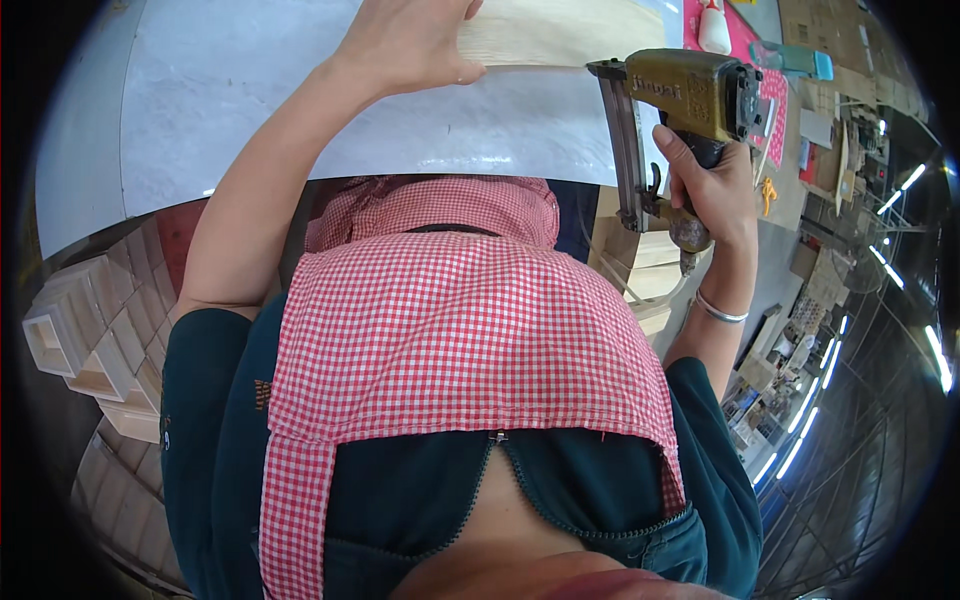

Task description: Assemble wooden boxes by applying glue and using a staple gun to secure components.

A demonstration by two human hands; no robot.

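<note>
White desk [300,135] is stretching ahead; by its near right corner the right hand [712,190] is gripping a nail gun [690,95]; farther from the near edge, a pale board [550,35] is resting, the left hand [410,45] spreading wide at its left end, best staying clear of the gun's line

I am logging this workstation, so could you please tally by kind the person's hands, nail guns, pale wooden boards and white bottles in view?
Hands: 2 (left hand, partly cut off; right hand)
Nail gun: 1, in the right hand
Pale wooden board: 1 visible, at the left hand
White bottle: 1
Total: 5
</note>
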